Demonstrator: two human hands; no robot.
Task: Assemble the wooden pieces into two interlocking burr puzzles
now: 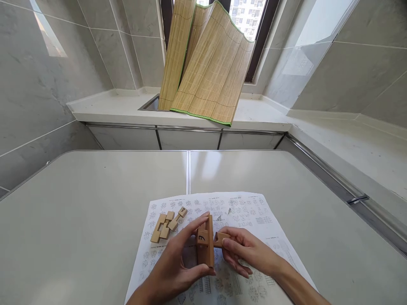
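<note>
My left hand (184, 254) grips a wooden puzzle frame (210, 248), thumb at its lower end and fingers at its upper end, so the frame stands on edge. A numbered wooden block (202, 237) sits at the frame's left side. On the right, my right hand (243, 250) pinches a notched wooden piece (220, 239) between thumb and fingers. Its left end meets or nearly touches the frame; I cannot tell which. Left of my hands, several loose notched wooden pieces (164, 231) lie on the printed sheet, one marked with a 3 (182, 211).
A large printed paper sheet (248, 212) with small diagrams lies under my hands on a pale table (79, 190) with a centre seam. Beyond it, a bamboo mat (213, 63) leans against the window above a white ledge (121, 106). Tiled walls stand on both sides.
</note>
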